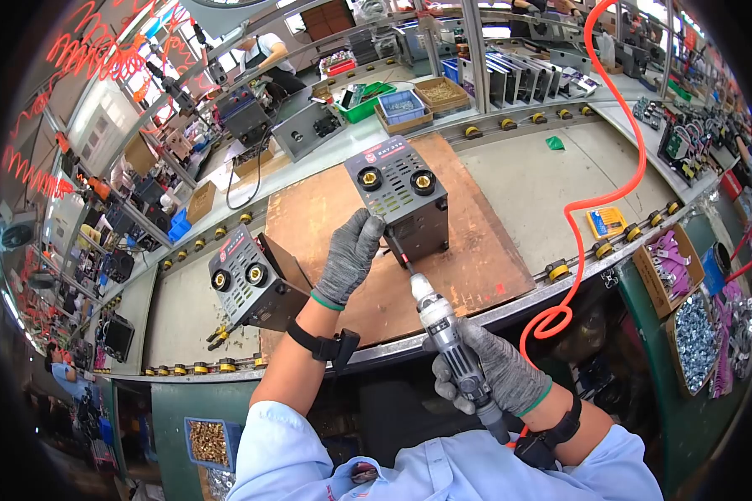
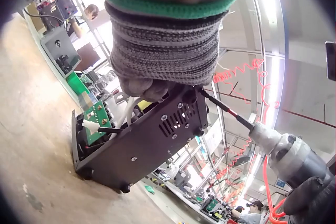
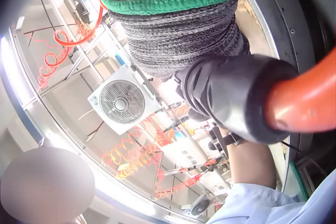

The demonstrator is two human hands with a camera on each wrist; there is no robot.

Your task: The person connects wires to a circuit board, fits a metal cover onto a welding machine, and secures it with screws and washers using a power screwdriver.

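Note:
A black metal welder case (image 1: 397, 171) with two brass-centred round sockets stands tilted on the brown board (image 1: 476, 242). My gloved left hand (image 1: 350, 259) grips its near left edge, fingers curled there. My gloved right hand (image 1: 497, 363) holds a power screwdriver (image 1: 451, 338) with an orange hose at its rear. The driver's long thin bit (image 2: 231, 112) reaches the case's edge close to my left fingers; the screw is hidden. Through the open side, the left wrist view shows a green circuit board (image 2: 96, 121) inside. A second, similar case (image 1: 255, 284) stands at the left.
An orange hose (image 1: 593, 200) loops down on the right. A yellow packet (image 1: 607, 222) lies on the conveyor, whose near rail carries rollers (image 1: 557, 270). Small parts fill a blue bin (image 1: 211, 442) at lower left and a box (image 1: 693, 342) at right.

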